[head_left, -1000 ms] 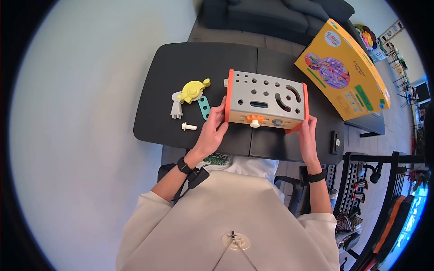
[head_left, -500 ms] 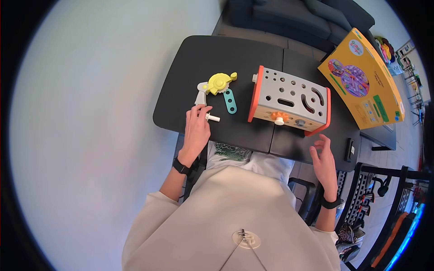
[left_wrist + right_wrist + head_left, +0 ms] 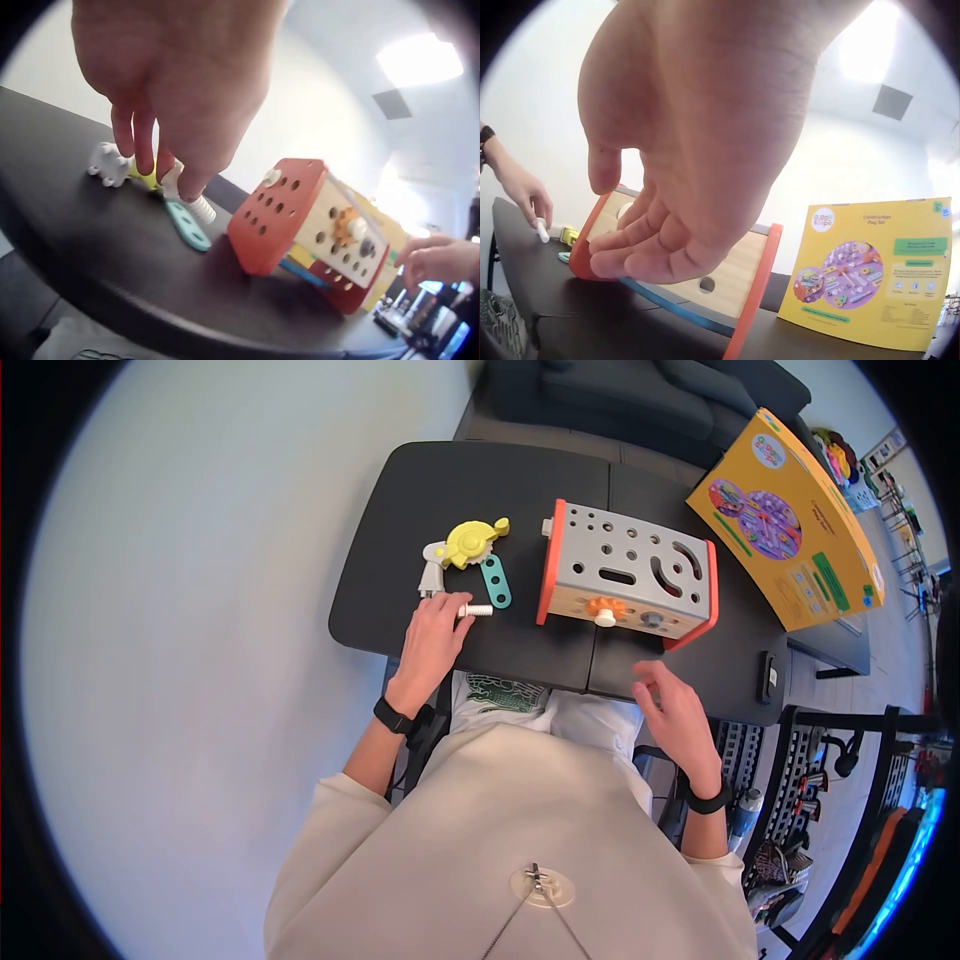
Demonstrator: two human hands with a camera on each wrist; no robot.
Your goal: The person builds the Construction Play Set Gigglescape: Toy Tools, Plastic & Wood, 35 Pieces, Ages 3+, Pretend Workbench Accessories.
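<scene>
My left hand (image 3: 431,644) pinches the head of a white bolt (image 3: 480,610) between thumb and fingers, its threaded end pointing right; the left wrist view shows the bolt (image 3: 199,208) at my thumb tip. Just beyond lie a yellow toy piece (image 3: 468,545), a white piece (image 3: 432,568) and a teal strip with holes (image 3: 496,582). The grey-topped toy box (image 3: 630,555) with red ends stands to the right, an orange gear (image 3: 605,606) and a grey knob (image 3: 652,620) on its front. In front of the box my right hand (image 3: 680,722) hovers, fingers loosely bent, holding nothing.
A yellow carton (image 3: 790,520) stands at the right of the black table (image 3: 400,510). Near the right edge lies a small black object (image 3: 767,677). A dark sofa (image 3: 620,405) is behind, and a black rack (image 3: 790,800) stands at the lower right.
Both hands have left the toy box. The left moved left to the bolt and now pinches it; the right drew back toward the body, then shifted left.
</scene>
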